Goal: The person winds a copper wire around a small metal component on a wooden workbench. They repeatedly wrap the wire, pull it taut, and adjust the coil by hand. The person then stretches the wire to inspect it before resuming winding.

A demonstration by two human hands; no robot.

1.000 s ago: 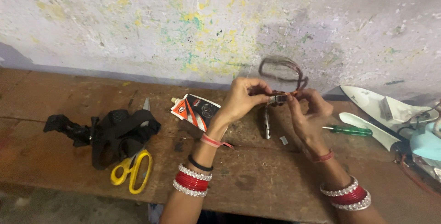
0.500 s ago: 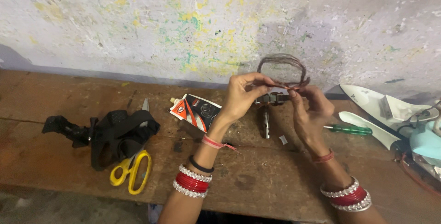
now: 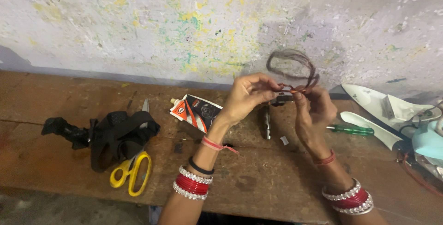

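worn brown wooden bench (image 3: 277, 192) under both raised forearms | left hand (image 3: 247, 98) lifted, wrist bent, fingertips pinching thin reddish looped wire (image 3: 295, 70) | right hand (image 3: 316, 109) facing it, fingers curled, pinching same wire held above bench | yellow-handled scissors (image 3: 131, 174) far left

Pouch (image 3: 197, 113): flat squeeze pack, lying tilted on wooden bench (image 3: 55, 109) near wall.
Colours: black face, red-orange and white stripes, pale nozzle cap at upper left corner.
Screens, signs: none visible.
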